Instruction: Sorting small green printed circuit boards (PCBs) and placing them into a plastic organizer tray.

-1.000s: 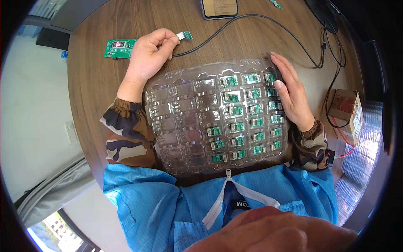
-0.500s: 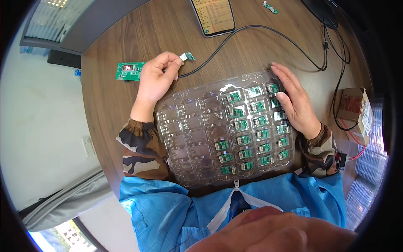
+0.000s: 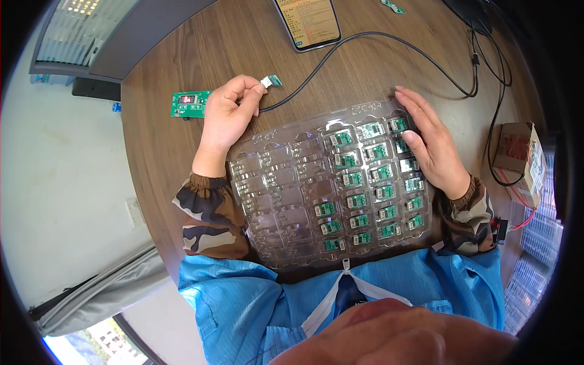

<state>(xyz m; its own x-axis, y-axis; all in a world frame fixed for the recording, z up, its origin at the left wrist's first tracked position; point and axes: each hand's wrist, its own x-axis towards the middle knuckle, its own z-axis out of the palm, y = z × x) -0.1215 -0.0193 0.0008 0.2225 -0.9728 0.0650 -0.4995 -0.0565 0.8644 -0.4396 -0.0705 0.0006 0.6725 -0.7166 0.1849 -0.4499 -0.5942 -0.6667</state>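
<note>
Between thumb and fingertips, my left hand [image 3: 233,112] pinches a white plug connector [image 3: 266,83] that is joined to a small green circuit board [image 3: 276,80]. Partly behind that hand lies a larger green circuit board [image 3: 188,104] with a lit red digit display. My right hand [image 3: 433,152] rests with fingers stretched along the right edge of a clear plastic blister tray [image 3: 261,201], covering part of its last column. Small green circuit boards [image 3: 354,178] sit in the tray's right-hand pockets, while many left-hand pockets hold none.
A black cable [image 3: 377,38] runs across the wooden table [image 3: 164,152] from near my left hand to the right. Beyond the tray lies a phone [image 3: 309,24] with a lit screen. Another small green board [image 3: 393,6] is at the far edge; a cardboard box [image 3: 514,155] stands right.
The view has shifted slightly. Both hands keep their places on the connector and the tray.
</note>
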